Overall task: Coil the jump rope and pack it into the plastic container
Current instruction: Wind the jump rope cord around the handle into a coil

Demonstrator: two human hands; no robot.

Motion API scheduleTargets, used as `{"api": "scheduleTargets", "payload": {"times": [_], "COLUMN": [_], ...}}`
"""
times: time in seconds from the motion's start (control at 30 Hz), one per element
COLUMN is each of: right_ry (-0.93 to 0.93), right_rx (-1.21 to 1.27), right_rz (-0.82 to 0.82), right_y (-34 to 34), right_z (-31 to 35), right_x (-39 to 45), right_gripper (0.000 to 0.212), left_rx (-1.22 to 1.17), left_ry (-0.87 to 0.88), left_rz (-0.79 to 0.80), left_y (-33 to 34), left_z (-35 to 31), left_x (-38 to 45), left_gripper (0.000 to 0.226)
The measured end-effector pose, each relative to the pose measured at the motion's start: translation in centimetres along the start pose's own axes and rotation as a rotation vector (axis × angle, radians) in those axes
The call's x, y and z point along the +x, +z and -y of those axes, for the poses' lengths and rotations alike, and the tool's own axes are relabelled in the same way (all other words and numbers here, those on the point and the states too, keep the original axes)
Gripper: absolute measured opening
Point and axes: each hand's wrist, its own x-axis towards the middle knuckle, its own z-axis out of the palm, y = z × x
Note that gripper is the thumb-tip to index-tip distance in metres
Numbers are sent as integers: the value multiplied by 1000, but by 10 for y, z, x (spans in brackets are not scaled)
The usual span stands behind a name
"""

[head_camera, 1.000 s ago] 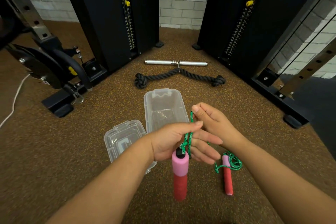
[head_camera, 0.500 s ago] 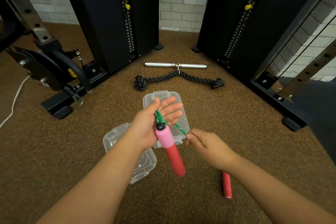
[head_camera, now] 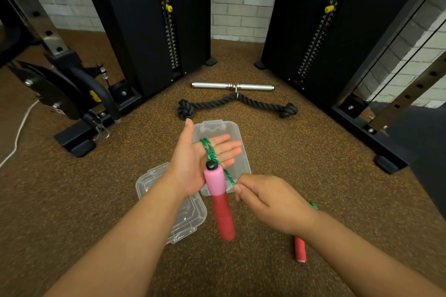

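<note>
Fingers (head_camera: 226, 149) of the left hand (head_camera: 200, 164) are spread flat, palm up, looped by braided green rope (head_camera: 209, 149); a pink-and-red foam handle (head_camera: 218, 198) dangles. The right hand (head_camera: 268, 200) pinches the rope above a clear plastic box (head_camera: 237, 132) on the speckled floor (head_camera: 313, 152).

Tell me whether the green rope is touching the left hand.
Touching. The head view shows the green rope looped over the open left hand, lying across its palm and fingers.
</note>
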Motion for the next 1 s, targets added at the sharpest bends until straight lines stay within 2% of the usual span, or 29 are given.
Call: {"api": "scheduleTargets", "payload": {"times": [0.13,0.27,0.37,0.47,0.67,0.87,1.0], "right_ry": [-45,112,212,265,450,583,575], "right_rx": [74,371,413,534,951,1333,1526], "right_rz": [-1,-129,-139,-89,37,-127,-189], "right_y": [-15,-33,-37,-29,-40,-56,-58], "right_z": [7,-2,-9,-12,-29,-58,-62], "right_x": [4,8,10,12,6,-5,-5], "right_gripper": [32,29,32,34,31,26,21], "left_rx": [335,568,679,790,572,544,531], "left_ry": [-94,-137,-159,-96,-51,-46,-38], "left_rz": [108,316,418,384,264,224,206], "left_y": [7,14,20,24,15,11,11], "left_z": [12,16,11,9,4,2,4], "left_x": [-4,-10,-16,-20,-17,-16,-14], "left_gripper": [107,106,80,44,39,42,40]}}
